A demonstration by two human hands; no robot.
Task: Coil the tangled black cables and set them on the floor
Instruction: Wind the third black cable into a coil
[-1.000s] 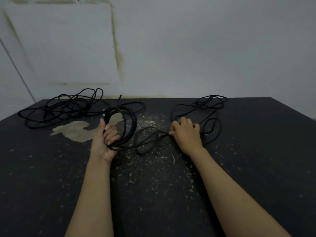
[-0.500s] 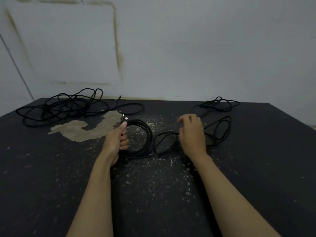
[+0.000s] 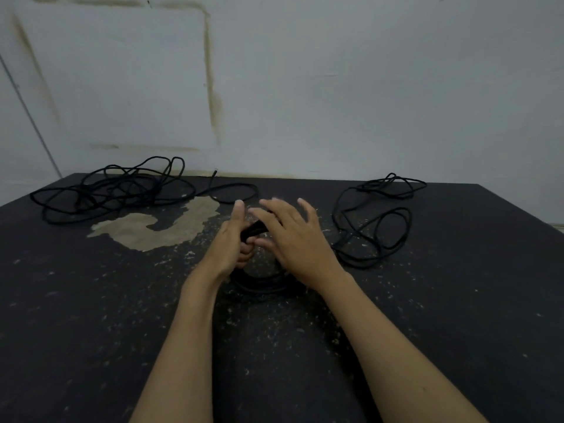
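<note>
A coil of black cable (image 3: 259, 286) hangs in front of me, its top bunched in my left hand (image 3: 233, 242), whose fingers curl round the strands. My right hand (image 3: 293, 239) sits just right of it with fingers spread over the coil's top; its thumb touches the bundle, and its grip is blurred. The loose end of this cable lies in loops (image 3: 377, 221) on the dark floor (image 3: 91, 315) to the right. A second tangled black cable (image 3: 113, 190) lies at the far left near the wall.
The dark floor is speckled with pale debris and has a tan worn patch (image 3: 158, 227) left of my hands. A grey wall (image 3: 335, 87) rises along the far edge.
My hands have come together at the centre. The left hand has lifted the coil's top, and the right hand has moved left from the loose loops onto the coil.
</note>
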